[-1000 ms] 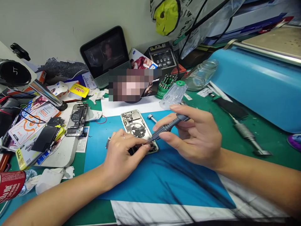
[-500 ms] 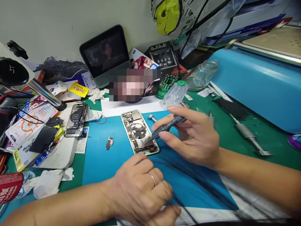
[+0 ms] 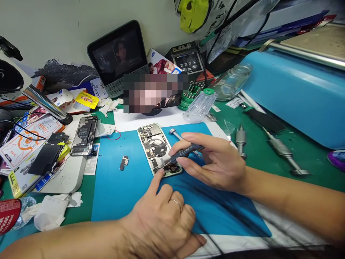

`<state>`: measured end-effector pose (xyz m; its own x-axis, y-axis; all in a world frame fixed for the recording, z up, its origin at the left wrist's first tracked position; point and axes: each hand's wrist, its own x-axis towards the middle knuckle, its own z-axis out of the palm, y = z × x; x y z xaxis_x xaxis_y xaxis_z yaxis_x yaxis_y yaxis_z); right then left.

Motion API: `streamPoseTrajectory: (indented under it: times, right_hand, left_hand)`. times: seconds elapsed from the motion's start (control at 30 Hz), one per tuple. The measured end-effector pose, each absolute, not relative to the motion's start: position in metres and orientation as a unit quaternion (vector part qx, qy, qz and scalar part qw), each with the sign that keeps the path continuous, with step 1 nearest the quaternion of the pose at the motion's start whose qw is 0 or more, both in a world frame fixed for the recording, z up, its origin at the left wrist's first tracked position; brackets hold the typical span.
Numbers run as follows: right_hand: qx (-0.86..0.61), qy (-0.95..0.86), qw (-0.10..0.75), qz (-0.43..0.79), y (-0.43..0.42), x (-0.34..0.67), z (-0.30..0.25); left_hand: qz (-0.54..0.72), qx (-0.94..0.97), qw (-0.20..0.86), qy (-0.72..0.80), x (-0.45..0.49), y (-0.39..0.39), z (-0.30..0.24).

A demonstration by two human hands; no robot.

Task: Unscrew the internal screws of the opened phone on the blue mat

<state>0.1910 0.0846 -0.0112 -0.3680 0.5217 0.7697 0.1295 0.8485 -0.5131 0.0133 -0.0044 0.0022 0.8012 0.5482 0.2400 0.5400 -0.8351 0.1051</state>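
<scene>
An opened phone [image 3: 155, 144] with its insides showing lies on the blue mat [image 3: 121, 187]. My right hand [image 3: 215, 162] pinches a dark screwdriver [image 3: 185, 151] whose tip points down at the phone's lower end. My left hand [image 3: 164, 219] rests on the mat in front of the phone. Its index finger stretches out and touches the phone's bottom edge, while the other fingers are curled with nothing in them. A small loose part [image 3: 124, 162] lies on the mat left of the phone.
A second opened phone [image 3: 83, 135] lies on a white pad at the left among boxes and papers. A small screen [image 3: 120, 55] stands at the back. A green bit holder [image 3: 191, 94], clear case [image 3: 199, 106], glass jar [image 3: 231, 84] and metal tools [image 3: 240, 140] lie right.
My left hand left the phone, drew back toward me, and now reaches its index finger forward to the phone's bottom edge. My right hand lowered the screwdriver slightly toward the phone.
</scene>
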Motion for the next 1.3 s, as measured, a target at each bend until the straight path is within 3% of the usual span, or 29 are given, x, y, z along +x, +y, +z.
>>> streamPoseTrajectory:
  times: [0.5,0.73,0.9,1.3]
  right_hand:
    - [-0.213,-0.827,0.483,0.193,0.083,0.189,-0.011]
    - [-0.249,-0.742,0.556,0.280,0.082,0.190,-0.009]
    - [-0.266,-0.688,0.602,0.305,0.082,0.192,-0.003]
    - [-0.253,-0.671,0.623,0.311,0.084,0.193,-0.002]
  left_hand:
    - [0.127,0.950,0.028,0.284,0.012,-0.003,0.003]
    - [0.260,0.888,0.103,0.364,0.005,0.018,0.012]
    - [0.240,0.812,0.204,0.491,0.002,0.033,0.016]
    - [0.245,0.811,0.214,0.486,0.001,0.036,0.011]
